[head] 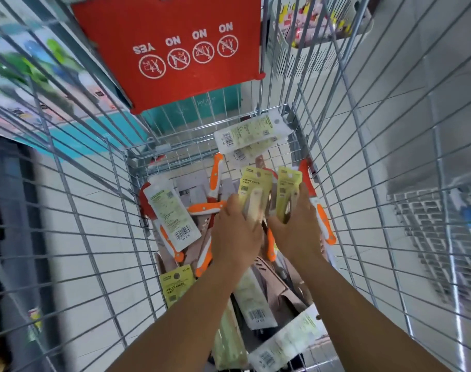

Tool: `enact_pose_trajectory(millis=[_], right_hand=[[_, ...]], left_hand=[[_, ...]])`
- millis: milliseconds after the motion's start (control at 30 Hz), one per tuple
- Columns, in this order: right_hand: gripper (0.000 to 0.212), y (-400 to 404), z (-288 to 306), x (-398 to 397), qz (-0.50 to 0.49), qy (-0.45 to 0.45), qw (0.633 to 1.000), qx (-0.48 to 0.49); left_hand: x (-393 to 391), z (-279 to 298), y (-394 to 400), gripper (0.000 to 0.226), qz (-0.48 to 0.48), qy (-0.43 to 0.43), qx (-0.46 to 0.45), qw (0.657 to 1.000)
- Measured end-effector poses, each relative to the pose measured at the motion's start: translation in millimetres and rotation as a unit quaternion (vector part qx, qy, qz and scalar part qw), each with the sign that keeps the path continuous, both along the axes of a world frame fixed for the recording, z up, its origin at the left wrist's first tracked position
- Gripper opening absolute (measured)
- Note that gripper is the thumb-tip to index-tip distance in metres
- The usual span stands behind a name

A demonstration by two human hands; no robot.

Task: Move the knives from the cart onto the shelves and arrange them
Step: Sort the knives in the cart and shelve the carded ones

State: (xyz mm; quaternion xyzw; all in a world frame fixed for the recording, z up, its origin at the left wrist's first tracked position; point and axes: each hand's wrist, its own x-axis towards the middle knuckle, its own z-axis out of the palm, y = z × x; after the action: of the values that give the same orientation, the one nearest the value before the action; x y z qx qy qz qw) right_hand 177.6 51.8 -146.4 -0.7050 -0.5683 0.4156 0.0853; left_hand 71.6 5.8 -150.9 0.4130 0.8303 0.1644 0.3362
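1. The person is reaching both arms down into the cart (pixel 363 162), toward its far end.
2. The left hand (pixel 235 232) is closing its grip round one carded knife (pixel 254 191), card end up, probably for hanging later.
3. The right hand (pixel 296 226) is pinching a second card (pixel 289 189) just beside the first.
4. The other knives (pixel 215 175) are lying jumbled across the cart floor, none shelved yet.

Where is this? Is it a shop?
Most likely a shop. The hands reach into a wire shopping cart with a red child-seat flap, and the knives inside are in retail packs with barcodes. Blurry shelves of goods stand beside it.
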Motion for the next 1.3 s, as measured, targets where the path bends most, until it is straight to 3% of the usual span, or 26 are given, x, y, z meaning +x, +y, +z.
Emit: enact_pose_trajectory(millis=[133, 233, 367, 533, 633, 733, 833, 933, 1067, 1133, 1233, 1300], right_hand=[[0.073, 26.1, 3.0, -15.5, -0.011, 0.062, 0.998, 0.021], [0.075, 52.7, 1.0, -28.9, -0.011, 0.072, 0.997, 0.028], [0.079, 92.8, -3.4, -49.6, -0.054, 0.098, 0.993, 0.027], [0.047, 124.3, -20.9, -64.1, -0.065, 0.072, 0.995, 0.001], [0.058, 125.8, -31.2, -64.5, -0.008, 0.033, 0.998, -0.045], [0.057, 120.4, -32.9, -60.9, -0.059, 0.066, 0.996, -0.016], [0.063, 115.4, -32.5, -60.2, -0.129, 0.145, 0.979, 0.067], [0.069, 115.6, -31.0, -59.3, -0.206, 0.194, 0.958, 0.053], [0.065, 111.6, -27.7, -60.1, -0.238, 0.231, 0.942, 0.049], [0.056, 111.9, -29.1, -62.3, -0.209, 0.211, 0.953, 0.055], [0.036, 117.4, -36.6, -58.3, 0.000, 0.039, 0.998, 0.047], [0.042, 116.2, -40.0, -49.0, 0.123, -0.071, 0.990, 0.008]], left_hand=[[-24.3, 9.5, 34.5, 0.052, -0.023, -0.005, 0.080, 0.997], [-45.1, 15.5, 65.5, 0.057, -0.071, 0.027, 0.097, 0.992], [-67.9, 6.6, 113.2, 0.044, -0.147, 0.094, 0.126, 0.977], [-85.6, -18.7, 128.8, 0.024, -0.232, 0.148, 0.157, 0.948], [-95.7, -30.0, 126.7, 0.033, -0.286, 0.193, 0.219, 0.913], [-97.6, -35.6, 126.1, 0.042, -0.302, 0.202, 0.252, 0.897], [-96.8, -37.2, 123.2, 0.035, -0.304, 0.181, 0.250, 0.901], [-94.0, -31.5, 119.9, 0.029, -0.293, 0.168, 0.251, 0.907], [-87.5, -14.8, 134.0, 0.019, -0.286, 0.176, 0.283, 0.898], [-83.8, -18.4, 146.6, 0.028, -0.321, 0.171, 0.275, 0.890], [-79.4, -26.5, 153.8, 0.043, -0.400, 0.195, 0.159, 0.881], [-78.1, -30.8, 149.0, 0.056, -0.423, 0.207, 0.072, 0.879]])
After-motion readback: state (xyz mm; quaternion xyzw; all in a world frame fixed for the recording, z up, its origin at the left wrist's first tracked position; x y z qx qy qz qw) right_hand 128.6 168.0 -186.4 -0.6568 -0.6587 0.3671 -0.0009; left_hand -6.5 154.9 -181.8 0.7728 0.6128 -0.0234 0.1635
